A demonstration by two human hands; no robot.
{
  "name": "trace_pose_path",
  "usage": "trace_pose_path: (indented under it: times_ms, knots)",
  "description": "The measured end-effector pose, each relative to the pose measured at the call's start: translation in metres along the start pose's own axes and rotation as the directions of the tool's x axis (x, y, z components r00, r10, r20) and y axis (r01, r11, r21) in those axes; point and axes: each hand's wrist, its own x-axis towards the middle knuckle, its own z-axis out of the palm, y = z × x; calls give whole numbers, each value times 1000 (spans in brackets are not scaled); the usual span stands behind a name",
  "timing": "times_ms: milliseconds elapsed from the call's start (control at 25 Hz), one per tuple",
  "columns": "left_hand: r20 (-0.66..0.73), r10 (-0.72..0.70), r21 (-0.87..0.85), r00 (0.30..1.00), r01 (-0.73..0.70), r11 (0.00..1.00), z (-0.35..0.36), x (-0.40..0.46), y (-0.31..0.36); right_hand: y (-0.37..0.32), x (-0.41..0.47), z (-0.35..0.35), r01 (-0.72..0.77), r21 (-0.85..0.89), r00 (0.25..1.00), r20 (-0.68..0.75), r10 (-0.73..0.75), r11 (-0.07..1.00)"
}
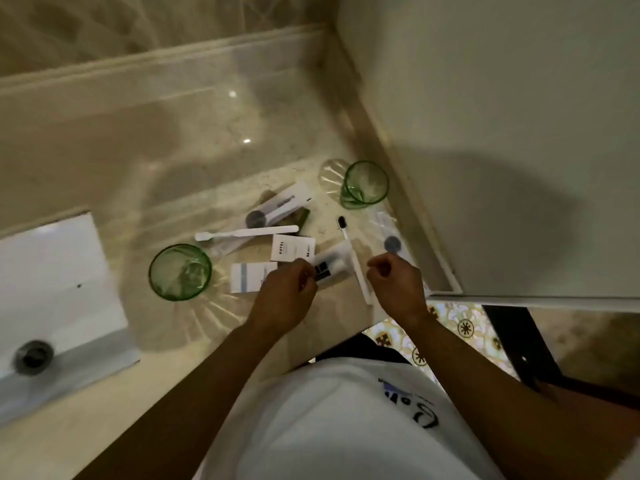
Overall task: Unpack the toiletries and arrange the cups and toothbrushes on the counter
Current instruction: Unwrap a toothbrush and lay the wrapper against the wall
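Observation:
Two green glass cups stand on the marble counter: one near the sink, one in the far right corner. A white toothbrush lies flat between them. A second toothbrush with dark bristles lies by my right hand. My left hand pinches a small clear packet with a black-and-white tube. My right hand hovers beside it, fingers curled, holding nothing that I can see. White sachets and a white box lie around my left hand.
A white sink with a drain sits at the left. An opened toothbrush wrapper lies over a dark item behind the sachets. A clear wrapper lies along the right wall. The counter edge ends right of my right hand; patterned floor below.

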Motion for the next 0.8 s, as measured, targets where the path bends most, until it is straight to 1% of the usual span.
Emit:
trace_pose_path:
  times_ms: [40,80,120,160,200,240,280,320,360,440,560,640,720,760,800]
  knots:
    - [17,-9,16,1000,8,1000,4,5,2,4,4,-3,-4,2,999,-33,4,1000]
    - [38,-21,46,999,19,999,9,10,9,8,8,-8,-11,-59,998,-70,7,998]
    - [61,-39,45,997,37,998,18,16,17,15,12,-11,-12,-131,997,-77,2,991]
    - [96,-97,-4,991,98,995,27,22,29,18,14,-15,-12,-197,997,-83,-5,980]
    - [141,-164,-151,976,185,971,39,28,41,24,19,-17,11,-251,996,-80,-32,968]
    - [208,-252,-326,945,310,893,50,33,56,29,21,-18,40,-295,996,-63,-62,955]
    - [282,-322,-474,904,423,773,60,40,69,33,24,-18,62,-324,996,-40,-79,944]
    - [338,-351,-560,873,486,671,68,47,82,35,26,-18,67,-326,997,-7,-73,943]
    - [361,-357,-584,862,507,634,75,54,90,37,27,-16,51,-307,999,19,-47,950]
    - [389,-375,-575,841,540,615,84,70,99,37,30,-11,26,-283,999,43,-14,959]
    - [424,-444,-555,789,614,562,90,90,105,38,32,-9,48,-280,998,-16,-55,959]
    - [408,-484,-519,774,632,575,92,100,105,38,34,-8,47,-215,997,-47,-59,975]
    - [399,-499,-490,769,639,593,94,104,104,40,32,-4,27,-129,999,-39,-32,991]
    - [384,-508,-456,771,637,622,95,103,104,40,31,-2,-6,-65,1000,-24,5,998]
    - [364,-506,-394,782,621,677,96,102,102,40,30,0,-47,9,999,-2,47,999]
